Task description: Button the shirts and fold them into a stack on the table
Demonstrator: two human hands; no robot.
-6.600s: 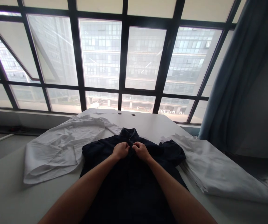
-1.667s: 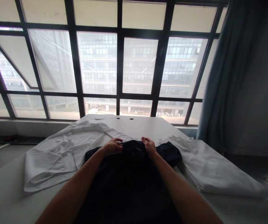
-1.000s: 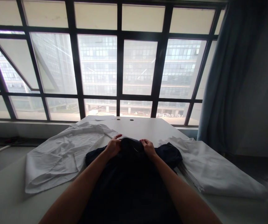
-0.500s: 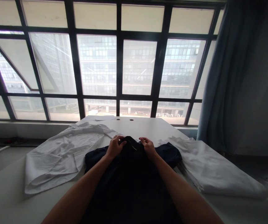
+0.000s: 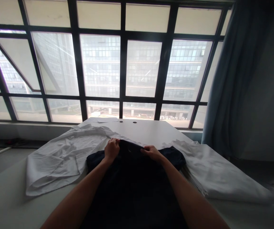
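A dark navy shirt lies spread in front of me, its short sleeves out to both sides. My left hand is closed on the left end of its collar edge. On the right end of that edge, the thumb and fingers of my right hand pinch the cloth. Between my hands the edge is stretched and slightly raised, sloping down to the right. The lower part of the shirt is too dark to make out in detail.
Left of the shirt lies a rumpled white shirt. A pile of white cloth rests at the right. The white table reaches toward the windows; a blue-grey curtain hangs at the right.
My left hand has moved left and my right hand slightly lower. The collar edge, curved with an opening before, is now pulled straighter between them.
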